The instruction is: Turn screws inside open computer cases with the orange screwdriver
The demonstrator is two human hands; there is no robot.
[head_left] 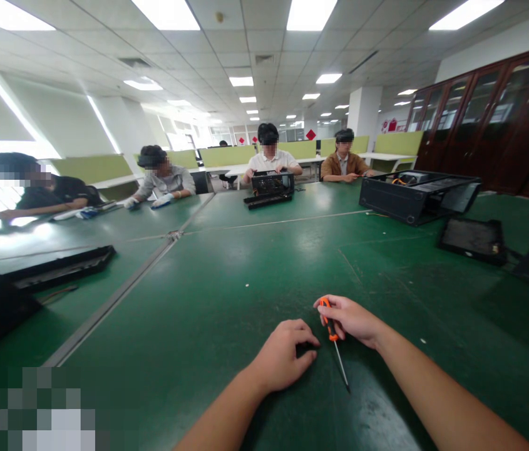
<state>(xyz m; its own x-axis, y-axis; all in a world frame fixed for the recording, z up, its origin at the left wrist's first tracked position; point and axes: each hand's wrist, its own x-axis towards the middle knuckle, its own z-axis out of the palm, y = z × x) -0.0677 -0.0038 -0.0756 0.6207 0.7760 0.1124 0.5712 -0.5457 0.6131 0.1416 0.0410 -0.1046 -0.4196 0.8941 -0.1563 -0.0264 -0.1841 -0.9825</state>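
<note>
A screwdriver point(329, 326) with an orange and black handle is held in my right hand point(351, 318), thumb and fingers closed around the handle. Its thin metal shaft slants toward me, with the tip down near the tabletop. Just left of it, my left hand point(287, 354) rests on the green table point(208, 300). That hand holds nothing; its fingers are loosely bent, with a gap between thumb and forefinger, and it does not touch the screwdriver.
A black computer case point(398, 197) lies on its side at the right, with a dark panel point(471, 239) nearer me. Black case parts point(64, 268) lie on the left. Across the table, a person point(271, 160) handles another opened case point(271, 186); other people sit alongside.
</note>
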